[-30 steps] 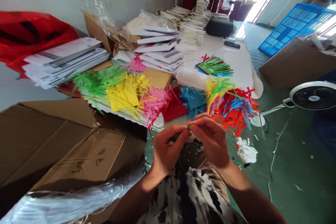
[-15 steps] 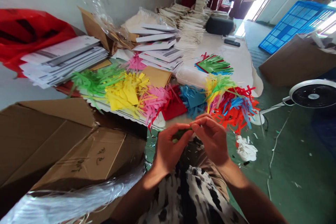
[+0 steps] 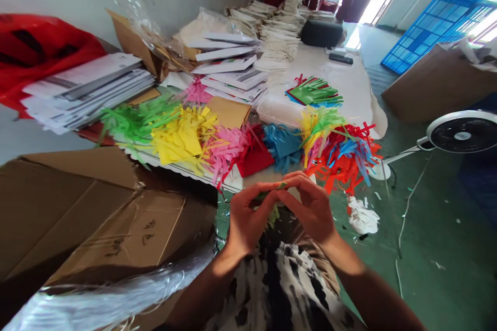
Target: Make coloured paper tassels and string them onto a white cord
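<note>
My left hand (image 3: 248, 217) and my right hand (image 3: 310, 207) meet above my lap, fingertips pinched together on a small green fringed paper piece (image 3: 274, 213) whose strips hang down between them. Just beyond the hands, along the table's near edge, lie fringed paper pieces in piles: green (image 3: 135, 119), yellow (image 3: 182, 137), pink (image 3: 225, 147), red (image 3: 254, 158), blue (image 3: 283, 145) and a mixed orange-red heap (image 3: 345, 158).
An open cardboard box (image 3: 97, 207) stands at my left with clear plastic wrap (image 3: 97, 300) in front. Stacks of white envelopes (image 3: 85, 88) and papers (image 3: 233, 72) cover the table. A floor fan (image 3: 462, 132), a blue crate (image 3: 435, 26) and crumpled white paper (image 3: 363, 217) are at right.
Both hands stayed pinched together on the green piece and rose slightly toward the table. Green strips now hang visibly below the fingers.
</note>
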### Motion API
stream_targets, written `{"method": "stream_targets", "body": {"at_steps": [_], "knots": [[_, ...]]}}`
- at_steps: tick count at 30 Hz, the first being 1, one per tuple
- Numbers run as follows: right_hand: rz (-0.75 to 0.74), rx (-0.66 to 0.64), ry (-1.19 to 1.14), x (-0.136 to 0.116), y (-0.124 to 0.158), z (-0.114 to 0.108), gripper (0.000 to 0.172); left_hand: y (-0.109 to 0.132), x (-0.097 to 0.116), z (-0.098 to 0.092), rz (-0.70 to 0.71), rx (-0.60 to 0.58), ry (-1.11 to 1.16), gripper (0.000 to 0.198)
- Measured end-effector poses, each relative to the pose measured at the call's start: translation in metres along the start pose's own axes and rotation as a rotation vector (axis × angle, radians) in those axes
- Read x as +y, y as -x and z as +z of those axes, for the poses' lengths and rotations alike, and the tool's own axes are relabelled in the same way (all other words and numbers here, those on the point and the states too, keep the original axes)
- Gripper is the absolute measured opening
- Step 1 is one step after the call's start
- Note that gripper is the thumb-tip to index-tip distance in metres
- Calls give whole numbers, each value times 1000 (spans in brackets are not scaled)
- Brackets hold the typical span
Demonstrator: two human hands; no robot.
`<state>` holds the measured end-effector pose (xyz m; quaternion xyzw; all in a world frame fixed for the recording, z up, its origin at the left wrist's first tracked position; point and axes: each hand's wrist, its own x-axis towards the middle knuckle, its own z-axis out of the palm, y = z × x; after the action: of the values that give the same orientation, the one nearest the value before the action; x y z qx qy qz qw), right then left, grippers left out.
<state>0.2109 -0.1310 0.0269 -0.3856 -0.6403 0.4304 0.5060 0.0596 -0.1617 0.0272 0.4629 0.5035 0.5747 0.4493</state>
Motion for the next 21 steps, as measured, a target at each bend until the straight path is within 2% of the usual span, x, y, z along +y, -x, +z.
{"method": "stream_targets", "body": {"at_steps": [3,5,7,10,13,18,21], "knots": [[2,-5,9,-2,0,-7,16,0,-2,-2,30,-19,-84,20],[-7,44,15,-3,0,-11,7,0,-3,-4,52,-75,-160,20],[-18,65,50,-4,0,-13,10,0,-4,-6,78,-169,-220,20],[5,0,90,-4,1,-13,14,0,-8,-9,124,-251,-271,23],[59,-55,46,-4,3,-13,16,0,-15,-9,176,-254,-307,19],[28,111,26,-9,11,-13,18,5,-20,-7,230,-298,-324,27],[14,161,-3,-15,15,-11,17,8,-17,-5,254,-321,-336,30]]}}
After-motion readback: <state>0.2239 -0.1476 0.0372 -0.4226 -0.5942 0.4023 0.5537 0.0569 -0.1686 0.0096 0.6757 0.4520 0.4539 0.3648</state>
